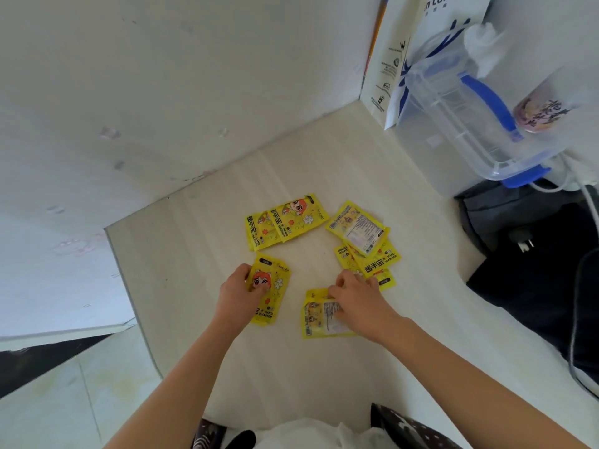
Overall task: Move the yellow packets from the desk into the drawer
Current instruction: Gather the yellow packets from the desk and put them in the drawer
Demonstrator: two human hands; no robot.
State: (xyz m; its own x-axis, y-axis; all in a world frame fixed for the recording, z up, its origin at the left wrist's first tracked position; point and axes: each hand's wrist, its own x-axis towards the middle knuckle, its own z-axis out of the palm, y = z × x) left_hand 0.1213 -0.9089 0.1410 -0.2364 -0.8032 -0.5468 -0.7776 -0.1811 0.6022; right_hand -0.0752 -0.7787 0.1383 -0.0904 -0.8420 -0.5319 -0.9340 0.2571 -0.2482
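Several yellow hand-warmer packets lie on the pale desk (pixel 201 286). Two overlapping packets (pixel 285 222) sit at the back. A pile of packets (pixel 366 244) lies at the right. My left hand (pixel 240 293) grips the left edge of a face-up packet (pixel 272 296), fingers curled on it. My right hand (pixel 356 296) pinches the top of a face-down packet (pixel 319 315) near the desk's middle. No drawer is in view.
A clear plastic box with blue clips (pixel 470 124) and a white paper bag (pixel 418 53) stand at the back right. A dark bag with cables (pixel 534 254) lies along the right. The desk's left edge (pixel 129 286) drops to the floor.
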